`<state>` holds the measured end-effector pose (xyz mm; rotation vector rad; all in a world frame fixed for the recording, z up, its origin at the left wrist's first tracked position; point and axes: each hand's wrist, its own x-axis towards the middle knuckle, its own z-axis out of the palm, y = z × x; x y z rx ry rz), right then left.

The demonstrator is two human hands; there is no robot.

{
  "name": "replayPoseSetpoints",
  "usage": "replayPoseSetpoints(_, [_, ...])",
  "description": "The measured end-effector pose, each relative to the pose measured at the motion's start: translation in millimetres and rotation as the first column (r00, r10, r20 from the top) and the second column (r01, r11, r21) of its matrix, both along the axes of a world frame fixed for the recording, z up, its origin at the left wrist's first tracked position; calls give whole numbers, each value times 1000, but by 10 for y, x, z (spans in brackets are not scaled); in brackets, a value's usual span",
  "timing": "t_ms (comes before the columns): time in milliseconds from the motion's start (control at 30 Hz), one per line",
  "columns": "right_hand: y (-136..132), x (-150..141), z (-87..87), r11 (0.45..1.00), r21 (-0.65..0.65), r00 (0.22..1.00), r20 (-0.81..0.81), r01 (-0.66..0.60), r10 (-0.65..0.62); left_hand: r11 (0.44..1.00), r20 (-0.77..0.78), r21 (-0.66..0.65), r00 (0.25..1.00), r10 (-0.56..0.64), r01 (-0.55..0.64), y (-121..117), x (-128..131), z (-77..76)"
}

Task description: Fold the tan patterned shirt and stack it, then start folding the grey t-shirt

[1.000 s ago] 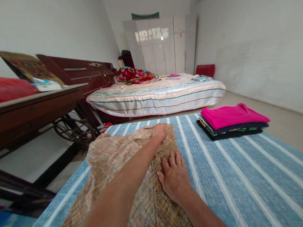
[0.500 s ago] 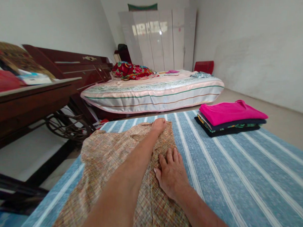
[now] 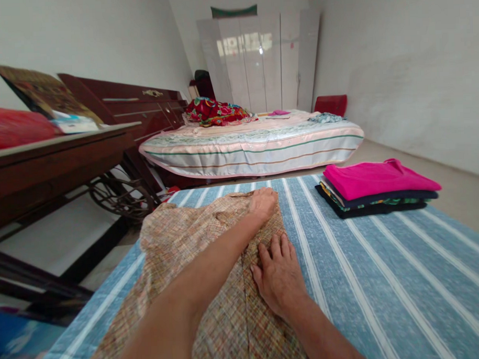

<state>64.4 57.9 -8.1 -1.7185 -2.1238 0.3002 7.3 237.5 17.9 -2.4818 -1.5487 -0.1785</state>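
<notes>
Right hand (image 3: pixel 281 275) nearest me, flat on the checked garment (image 3: pixel 225 326), fingers slightly spread, holding nothing; garment lies beneath both my arms on blue striped cloth (image 3: pixel 356 280); left hand (image 3: pixel 264 202) beyond, fingers bent at the garment's far right corner; whether they pinch fabric I cannot tell; that hand has just slid rightward to the corner, right hand staying put, so I judge the corner is now being worked; folded stack (image 3: pixel 381 181), pink on top, lies apart to the right; bed (image 3: pixel 254 154) farther back.
</notes>
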Motion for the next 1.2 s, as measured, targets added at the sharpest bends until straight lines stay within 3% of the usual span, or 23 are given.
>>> replayPoseSetpoints(267, [2,-8,-46,999,-32,999,33,-1,2,984,-16,-142,993,-114,111,-111,-65,-205])
replayPoseSetpoints(467, [5,-1,-49,999,-36,999,40,-2,3,971,4,-186,989,-149,147,-86,-126,-239])
replayPoseSetpoints(567, [10,1,-49,999,-48,999,47,0,2,969,7,-193,988,-156,154,-74,-124,-117])
replayPoseSetpoints(733, [6,-1,-56,999,-46,999,51,-5,7,987,4,-142,997,-74,74,-97,-370,336])
replayPoseSetpoints(833, [-6,2,-53,999,-46,999,52,-5,7,991,-19,-130,1000,-8,6,-275,-645,537])
replayPoseSetpoints(900, [-11,5,-49,999,-49,998,54,-7,10,991,-28,-136,1000,2,-6,-466,-812,564])
replayPoseSetpoints(1033, [-12,11,-37,998,-60,997,74,-7,11,991,-9,-131,1000,22,-23,-877,-1031,411])
replayPoseSetpoints(1200, [-21,25,-20,997,-72,993,119,-8,16,997,124,-31,990,73,-69,-1254,-1209,216])
